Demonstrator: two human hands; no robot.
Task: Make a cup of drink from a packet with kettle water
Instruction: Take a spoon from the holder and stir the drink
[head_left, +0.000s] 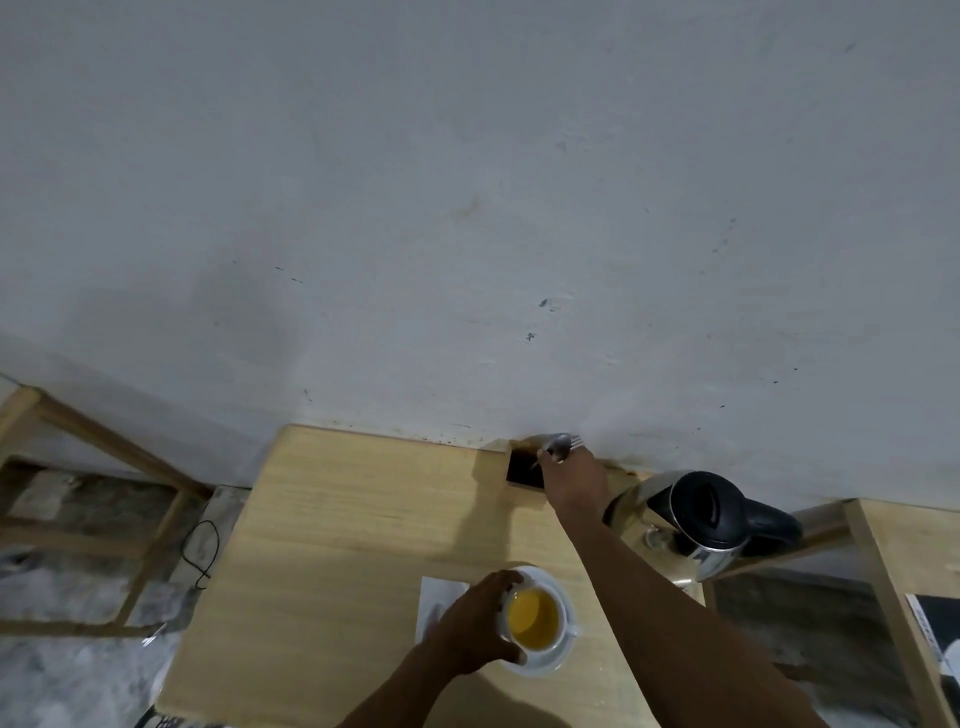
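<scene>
The cup (535, 621), full of yellow drink, sits on its saucer (563, 657) near the counter (337, 519) front. The left hand (475, 623) wraps it; the right hand (574, 480), behind it, pinches a spoon (558, 448) over the holder (524, 467). The spoon should be lifted clear, then stirred gently with the cup steadied.

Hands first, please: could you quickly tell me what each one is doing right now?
Left hand: closed around the side of the cup of yellow drink.
Right hand: closed on cutlery over the wooden box.
</scene>
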